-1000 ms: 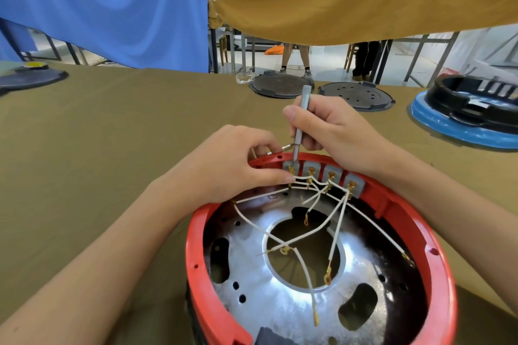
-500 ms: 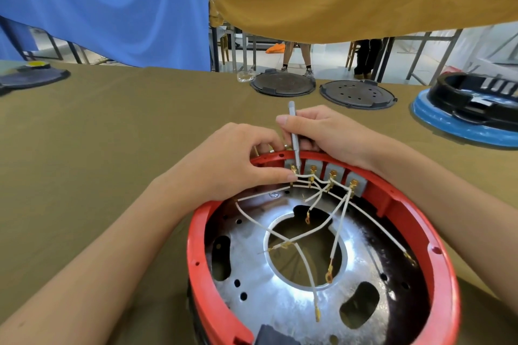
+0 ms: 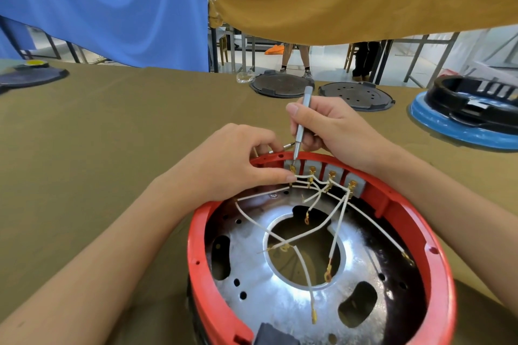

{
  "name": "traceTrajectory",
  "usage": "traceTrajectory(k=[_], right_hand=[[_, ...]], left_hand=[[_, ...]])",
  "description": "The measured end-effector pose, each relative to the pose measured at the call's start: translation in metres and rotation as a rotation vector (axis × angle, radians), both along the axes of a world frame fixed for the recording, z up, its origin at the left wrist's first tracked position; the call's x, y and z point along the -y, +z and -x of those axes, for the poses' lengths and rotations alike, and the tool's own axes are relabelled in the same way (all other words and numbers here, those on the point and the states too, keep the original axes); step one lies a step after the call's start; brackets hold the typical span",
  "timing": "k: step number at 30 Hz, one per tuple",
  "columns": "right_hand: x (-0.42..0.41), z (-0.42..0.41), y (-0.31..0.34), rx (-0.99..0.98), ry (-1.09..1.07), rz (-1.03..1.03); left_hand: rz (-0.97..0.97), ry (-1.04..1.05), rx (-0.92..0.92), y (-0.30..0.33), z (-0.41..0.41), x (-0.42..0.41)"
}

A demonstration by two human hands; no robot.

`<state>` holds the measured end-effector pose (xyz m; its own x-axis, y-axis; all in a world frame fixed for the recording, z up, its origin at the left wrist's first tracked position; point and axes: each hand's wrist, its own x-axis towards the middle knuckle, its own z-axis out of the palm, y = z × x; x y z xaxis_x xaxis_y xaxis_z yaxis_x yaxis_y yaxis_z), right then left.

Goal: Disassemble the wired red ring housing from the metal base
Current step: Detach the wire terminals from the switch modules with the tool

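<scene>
Our right hand (image 3: 333,126) pinched a slim silver screwdriver (image 3: 302,120), tip on the leftmost brass terminal (image 3: 293,168). Our left hand (image 3: 235,162) gripped the red ring housing (image 3: 437,266) at its far rim, thumb against the white wires (image 3: 305,180), over the metal base (image 3: 260,297) on the olive table (image 3: 112,131).

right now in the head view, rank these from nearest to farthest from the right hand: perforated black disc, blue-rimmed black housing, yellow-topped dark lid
From the right hand:
1. perforated black disc, just beyond it on the table.
2. blue-rimmed black housing, at the far right.
3. yellow-topped dark lid, across at the far left edge.
</scene>
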<state>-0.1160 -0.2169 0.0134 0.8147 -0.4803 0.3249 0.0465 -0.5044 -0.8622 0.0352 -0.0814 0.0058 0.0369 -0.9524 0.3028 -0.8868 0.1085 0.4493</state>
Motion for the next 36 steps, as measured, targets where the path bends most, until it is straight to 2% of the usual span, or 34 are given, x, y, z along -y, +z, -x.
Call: traceTrajectory(k=[12,18,26,32,36], right_hand=[[0.004,-0.005,-0.001,-0.245,0.107,-0.19],[0.002,-0.002,-0.002,-0.152,0.057,-0.121],[0.004,-0.002,-0.002,-0.041,0.008,-0.221],[0.004,0.02,0.003,-0.07,-0.029,-0.122],[-0.002,0.038,0.001,-0.042,-0.095,-0.116]], left_hand=[[0.014,-0.038,0.008,0.002,0.002,-0.001],[0.018,-0.025,0.028,0.001,0.002,-0.001],[0.113,-0.072,-0.002,0.001,0.002,-0.004],[0.065,-0.217,0.18,0.005,0.006,-0.003],[0.038,-0.235,0.165,0.004,0.007,-0.003]])
